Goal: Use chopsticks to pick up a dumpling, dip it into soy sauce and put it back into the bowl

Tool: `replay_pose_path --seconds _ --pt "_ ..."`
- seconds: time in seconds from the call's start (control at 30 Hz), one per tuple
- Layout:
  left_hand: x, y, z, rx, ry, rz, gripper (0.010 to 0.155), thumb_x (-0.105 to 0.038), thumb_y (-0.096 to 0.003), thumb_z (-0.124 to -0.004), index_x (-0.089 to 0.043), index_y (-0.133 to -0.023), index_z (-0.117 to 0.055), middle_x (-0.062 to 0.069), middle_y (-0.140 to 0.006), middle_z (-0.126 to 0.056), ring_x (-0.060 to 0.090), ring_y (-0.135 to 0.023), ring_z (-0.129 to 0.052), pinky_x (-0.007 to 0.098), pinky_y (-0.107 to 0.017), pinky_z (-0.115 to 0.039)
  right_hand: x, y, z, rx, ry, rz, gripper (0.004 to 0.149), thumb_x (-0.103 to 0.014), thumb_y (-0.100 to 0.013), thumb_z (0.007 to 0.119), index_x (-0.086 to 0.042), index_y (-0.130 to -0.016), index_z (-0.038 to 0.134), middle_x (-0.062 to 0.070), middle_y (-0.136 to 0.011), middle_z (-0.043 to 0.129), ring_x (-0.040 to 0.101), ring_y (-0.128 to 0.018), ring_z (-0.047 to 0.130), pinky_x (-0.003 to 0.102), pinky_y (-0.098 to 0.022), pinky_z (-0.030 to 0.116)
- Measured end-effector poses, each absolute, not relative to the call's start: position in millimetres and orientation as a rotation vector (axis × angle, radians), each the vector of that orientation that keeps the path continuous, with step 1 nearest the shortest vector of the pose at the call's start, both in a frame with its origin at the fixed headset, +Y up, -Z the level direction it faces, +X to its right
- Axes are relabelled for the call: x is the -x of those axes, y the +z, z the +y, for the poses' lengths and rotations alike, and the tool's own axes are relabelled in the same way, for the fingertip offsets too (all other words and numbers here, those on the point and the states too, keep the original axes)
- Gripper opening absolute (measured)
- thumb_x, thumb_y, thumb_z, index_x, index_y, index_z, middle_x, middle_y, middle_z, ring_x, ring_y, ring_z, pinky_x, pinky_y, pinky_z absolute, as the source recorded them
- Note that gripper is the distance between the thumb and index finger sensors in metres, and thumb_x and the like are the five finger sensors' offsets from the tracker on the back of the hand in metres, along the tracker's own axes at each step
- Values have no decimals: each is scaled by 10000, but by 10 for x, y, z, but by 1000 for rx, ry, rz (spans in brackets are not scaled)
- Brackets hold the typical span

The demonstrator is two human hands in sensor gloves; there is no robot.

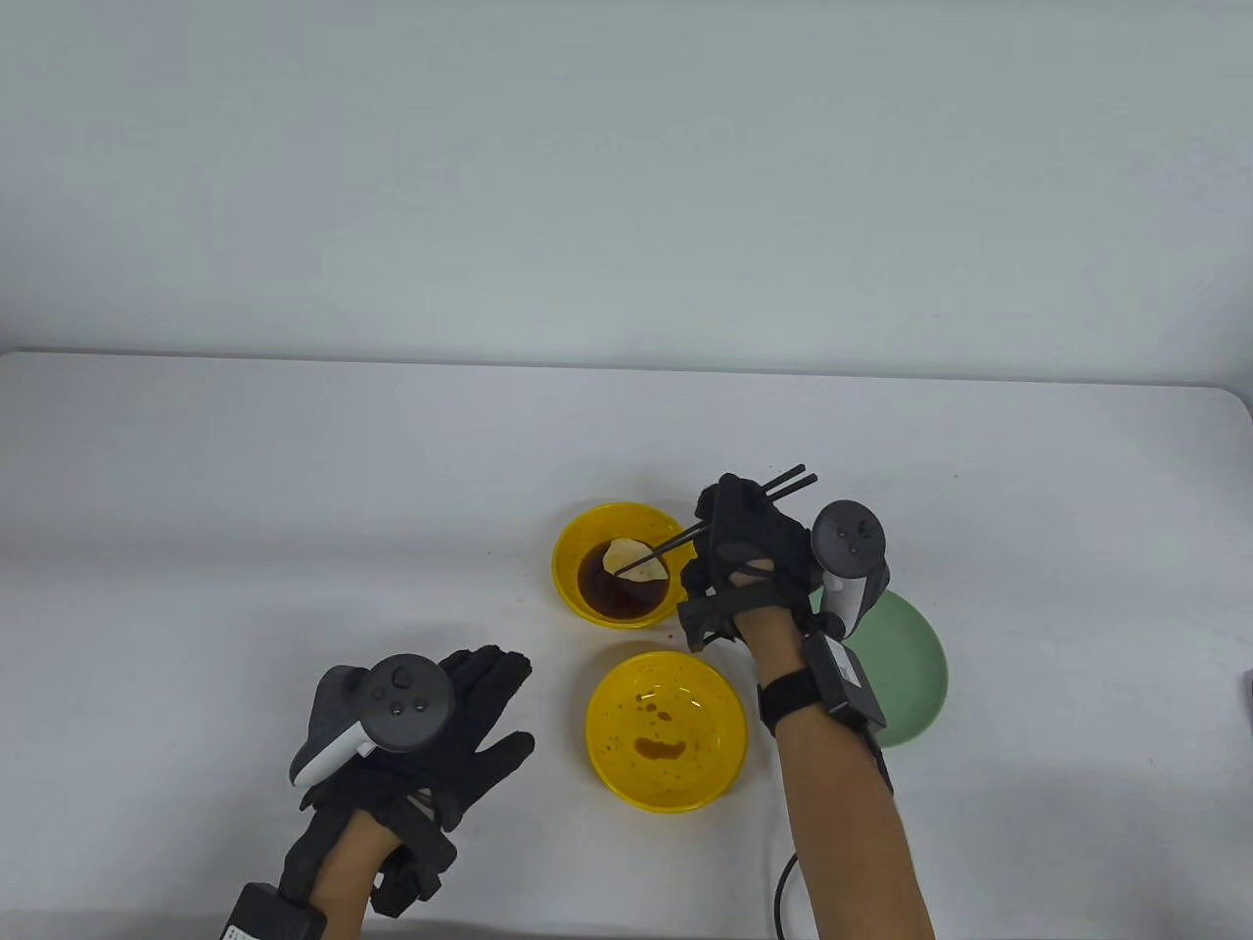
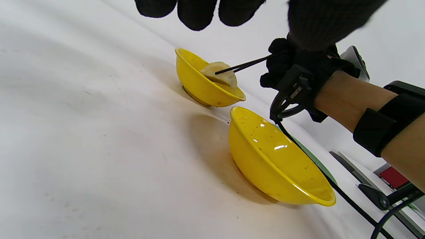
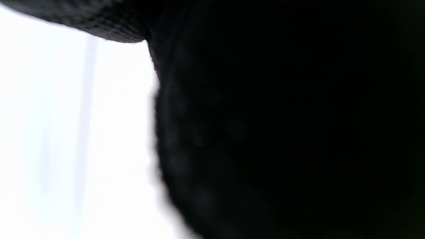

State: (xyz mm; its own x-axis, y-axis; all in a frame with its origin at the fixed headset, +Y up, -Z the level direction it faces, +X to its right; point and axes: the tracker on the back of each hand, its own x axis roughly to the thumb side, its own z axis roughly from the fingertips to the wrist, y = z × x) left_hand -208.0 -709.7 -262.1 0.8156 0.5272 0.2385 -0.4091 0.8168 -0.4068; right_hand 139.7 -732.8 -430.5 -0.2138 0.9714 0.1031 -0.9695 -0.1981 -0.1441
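Right now the right hand (image 1: 749,563), just right of the frame's centre in the table view, has its fingers curled around a pair of black chopsticks (image 1: 729,519), and their tips pinch a pale dumpling (image 1: 629,560) sitting in the dark soy sauce (image 1: 607,592) of the upper yellow bowl (image 1: 573,548). From the left wrist view the dumpling (image 2: 219,73) looks partly above the rim, so I'd judge the dip is under way or just finishing.

Below it stands a second yellow bowl (image 1: 705,695), smeared with brown drops and otherwise empty, which I take as the place the dumpling goes back to. A green plate (image 1: 915,666) lies half hidden behind the right forearm.

The left hand (image 1: 440,725) rests on the tabletop (image 1: 245,509) at lower left, fingers spread flat, holding nothing. The right wrist view is almost all dark glove.

The risk is plain: a wet dumpling is slippery, and only the thin tips hold it. A loose squeeze or a quick swing across the gap between the bowls could drop it onto the tabletop or splash sauce.
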Motion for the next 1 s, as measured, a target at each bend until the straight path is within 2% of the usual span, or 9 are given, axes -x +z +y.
replay_pose_path --seconds 0.33,0.67,0.83,1.0 --pt "2094 -2614 -7076 333 515 -348 826 -633 -485 -646 -365 -1155 -245 1 -1229 -242 376 -1168 -213 654 -801 -266 -1451 -4209 -7434 85 1638 -218 396 -419 -503 721 -84 -619 898 229 -272 977 144 68 1096 418 -61 1011" --pt "2103 -2621 -7110 348 523 -341 828 -634 -485 -643 -367 -1153 -232 4 -1230 -214 376 -1167 -202 654 -801 -261 -1574 -3937 -7439 170 1406 -189 396 -421 -503 719 -86 -620 896 226 -274 976 144 65 1097 417 -63 1012" --pt "2117 -2622 -7141 359 519 -333 827 -634 -485 -644 -364 -1153 -238 6 -1230 -221 376 -1167 -210 653 -800 -265 -1681 -3582 -7382 117 1346 -92 396 -420 -504 719 -85 -620 896 229 -273 975 144 68 1096 418 -62 1011" --pt "2090 -2621 -7154 373 501 -339 826 -633 -485 -644 -363 -1153 -239 7 -1227 -242 376 -1166 -216 653 -800 -265 -1858 -3084 -7362 -72 1635 -82 396 -423 -503 721 -89 -619 899 226 -275 976 144 68 1096 418 -62 1010"
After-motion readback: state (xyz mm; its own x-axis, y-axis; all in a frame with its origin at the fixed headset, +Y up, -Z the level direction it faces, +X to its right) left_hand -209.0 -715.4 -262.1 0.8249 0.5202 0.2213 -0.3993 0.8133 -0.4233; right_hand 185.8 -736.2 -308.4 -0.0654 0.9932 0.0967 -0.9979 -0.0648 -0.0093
